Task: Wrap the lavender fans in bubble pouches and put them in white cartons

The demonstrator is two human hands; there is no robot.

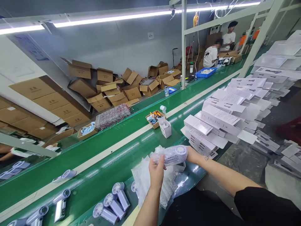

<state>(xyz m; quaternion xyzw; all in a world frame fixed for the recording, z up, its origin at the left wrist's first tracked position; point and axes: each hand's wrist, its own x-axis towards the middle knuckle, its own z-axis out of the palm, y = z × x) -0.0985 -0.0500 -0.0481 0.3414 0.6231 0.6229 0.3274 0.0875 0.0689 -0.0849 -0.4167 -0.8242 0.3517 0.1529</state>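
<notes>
Between my two hands lies a lavender handheld fan (169, 155) inside a clear bubble-wrap bag. My left hand (157, 171) is closed around its handle end, thumb on top. At the fan's round head, my right hand (191, 155) grips from the right; most of its fingers are hidden behind the fan. Below them, a pile of clear bubble-wrap bags (147, 179) covers the table edge. Part of an open white box (180, 167) shows under the fan. Several unwrapped lavender fans (114, 205) lie in a row left of the bags.
More fans (62, 196) rest on the green conveyor (103, 171). An open white box (165, 128) stands by a small tray (152, 121) of parts. Flat white boxes (221, 116) are stacked on my right. Cartons (113, 91) line the wall. Two people (210, 56) are at the far end.
</notes>
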